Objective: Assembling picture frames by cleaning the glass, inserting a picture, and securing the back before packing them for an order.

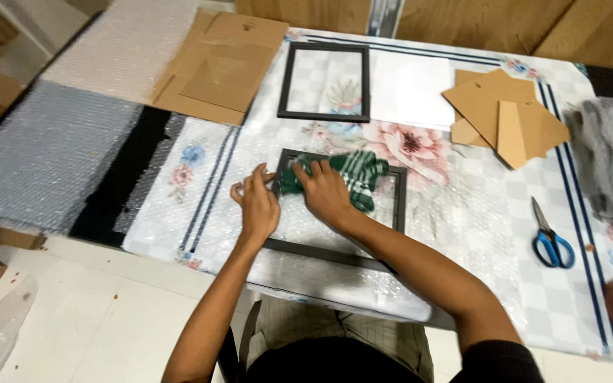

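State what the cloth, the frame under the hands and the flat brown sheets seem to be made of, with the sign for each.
Cloth: soft woven fabric, green with white stripes; it bunches under the right hand. Frame: dark, matt, thin straight bars, plastic or painted wood, unclear which; the left hand steadies it. Brown sheets: stiff matt board, likely cardboard or fibreboard, with clean-cut edges.

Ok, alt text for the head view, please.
Seen from above, the right hand presses a green striped cloth onto a black picture frame that the left hand steadies on a floral tablecloth. A second frame, cardboard backings and blue-handled scissors lie nearby.
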